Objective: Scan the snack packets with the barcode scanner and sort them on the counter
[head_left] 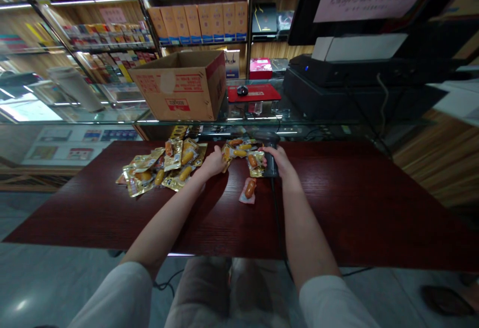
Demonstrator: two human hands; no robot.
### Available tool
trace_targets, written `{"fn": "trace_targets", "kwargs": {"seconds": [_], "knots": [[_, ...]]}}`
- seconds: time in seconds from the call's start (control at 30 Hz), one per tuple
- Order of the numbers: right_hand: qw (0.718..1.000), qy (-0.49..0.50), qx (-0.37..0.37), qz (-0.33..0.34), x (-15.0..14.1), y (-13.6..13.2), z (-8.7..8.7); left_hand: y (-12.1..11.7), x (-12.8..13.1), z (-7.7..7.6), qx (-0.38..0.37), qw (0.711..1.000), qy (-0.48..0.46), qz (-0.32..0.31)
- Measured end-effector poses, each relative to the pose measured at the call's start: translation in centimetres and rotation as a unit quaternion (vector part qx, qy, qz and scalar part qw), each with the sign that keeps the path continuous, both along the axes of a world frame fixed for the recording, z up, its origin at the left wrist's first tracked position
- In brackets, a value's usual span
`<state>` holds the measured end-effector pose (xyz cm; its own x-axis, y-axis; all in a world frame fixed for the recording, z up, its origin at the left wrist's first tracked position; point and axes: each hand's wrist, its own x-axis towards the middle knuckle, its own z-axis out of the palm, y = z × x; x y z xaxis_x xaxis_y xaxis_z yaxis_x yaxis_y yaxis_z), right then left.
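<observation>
My left hand (214,162) is closed on a gold snack packet (226,154) at the edge of a small group of packets (241,147) in the middle of the dark red table (337,203). My right hand (280,162) grips a dark handheld scanner (270,165) whose cable (277,218) runs toward me, right beside another gold packet (256,162). A single pink-backed packet (249,189) lies alone just in front of both hands. A larger pile of gold packets (160,168) lies to the left of my left hand.
Behind the table stands a glass counter (123,116) with an open cardboard box (183,86), a red mouse pad with a mouse (242,90), and a black register unit (337,83). Shelves of boxed goods (202,21) line the back wall.
</observation>
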<state>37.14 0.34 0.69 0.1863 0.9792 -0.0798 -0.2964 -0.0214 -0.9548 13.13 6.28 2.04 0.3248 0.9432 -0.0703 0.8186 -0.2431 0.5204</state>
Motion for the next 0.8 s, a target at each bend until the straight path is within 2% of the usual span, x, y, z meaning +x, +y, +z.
{"fn": "trace_targets", "kwargs": {"seconds": [0.07, 0.13, 0.17, 0.23, 0.33, 0.37, 0.43, 0.53, 0.63, 0.7, 0.8], "knots": [[1.0, 0.007, 0.01, 0.012, -0.7, 0.0, 0.2, 0.2, -1.4, 0.1, -0.013, 0.994, -0.099, 0.042], [0.999, 0.012, 0.017, 0.032, -1.3, -0.1, 0.5, 0.4, -2.6, 0.2, -0.07, 0.962, -0.254, 0.071], [0.999, 0.013, 0.019, 0.046, -1.6, -0.1, 0.6, 0.4, -3.2, 0.2, -0.11, 0.931, -0.339, 0.076], [0.997, 0.015, 0.023, 0.077, -2.4, -0.2, 0.8, 0.4, -4.0, 0.3, -0.199, 0.849, -0.484, 0.078], [0.993, 0.019, 0.027, 0.111, -3.6, -0.4, 1.1, 0.1, -4.6, 0.5, -0.307, 0.728, -0.607, 0.083], [0.993, 0.022, 0.028, 0.113, -4.1, -0.4, 1.1, -0.1, -4.8, 0.6, -0.33, 0.698, -0.63, 0.081], [0.993, 0.034, 0.036, 0.106, -5.0, -0.4, 1.0, -0.4, -5.1, 0.7, -0.356, 0.659, -0.66, 0.062], [0.992, 0.054, 0.053, 0.099, -6.1, -0.1, 0.5, -0.7, -5.7, 0.9, -0.367, 0.639, -0.675, 0.029], [0.99, 0.059, 0.065, 0.107, -6.8, 0.2, 0.0, -0.7, -6.3, 1.1, -0.365, 0.639, -0.676, 0.023], [0.989, 0.056, 0.066, 0.116, -7.1, 0.1, 0.0, -0.6, -6.5, 1.2, -0.354, 0.653, -0.667, 0.05], [0.987, 0.047, 0.06, 0.139, -7.6, -0.3, 0.4, -0.3, -6.5, 1.3, -0.325, 0.691, -0.639, 0.09]]}}
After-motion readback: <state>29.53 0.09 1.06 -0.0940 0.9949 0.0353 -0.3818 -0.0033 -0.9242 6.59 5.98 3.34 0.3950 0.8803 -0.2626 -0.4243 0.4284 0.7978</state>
